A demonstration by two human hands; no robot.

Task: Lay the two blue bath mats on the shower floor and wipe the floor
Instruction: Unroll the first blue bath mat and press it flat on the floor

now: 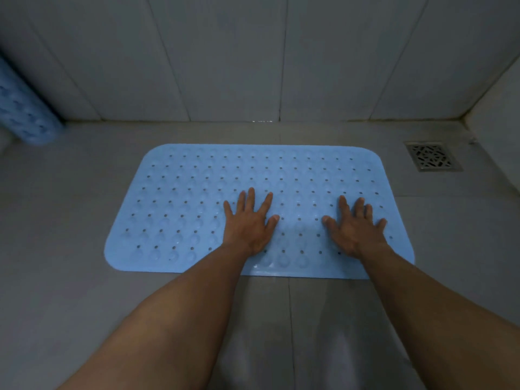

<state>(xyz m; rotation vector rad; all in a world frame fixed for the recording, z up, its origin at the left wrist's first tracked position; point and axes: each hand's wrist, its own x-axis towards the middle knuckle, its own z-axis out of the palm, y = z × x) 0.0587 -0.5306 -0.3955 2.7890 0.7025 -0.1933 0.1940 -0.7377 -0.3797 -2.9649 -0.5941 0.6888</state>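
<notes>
Where grey tiled walls [239,57] meet the shower floor [70,215], the holdings read as follows, largest first.

Shower floor: grey tile with pale grout lines, dimly lit, with a wet-looking sheen in the near foreground.

Flat blue bath mat [197,192]: rounded rectangle, unrolled and lying flat on the floor just short of the back wall; its surface is dotted with small drain holes and raised bumps. Its near edge sits across a floor grout line.

Rolled blue bath mat [24,108]: a cylinder of the same dotted pattern, at the far left edge against the wall, well apart from the flat one; only partly in view.

Left hand [249,225]: palm down on the flat mat near its centre, fingers straight and spread, holding nothing.

Right hand [355,226]: palm down on the mat's right portion, fingers likewise straight and splayed, holding nothing.

Floor drain [432,156]: square metal grate with a patterned lattice, set in the floor near the right corner, just beyond the mat's far right corner.
</notes>
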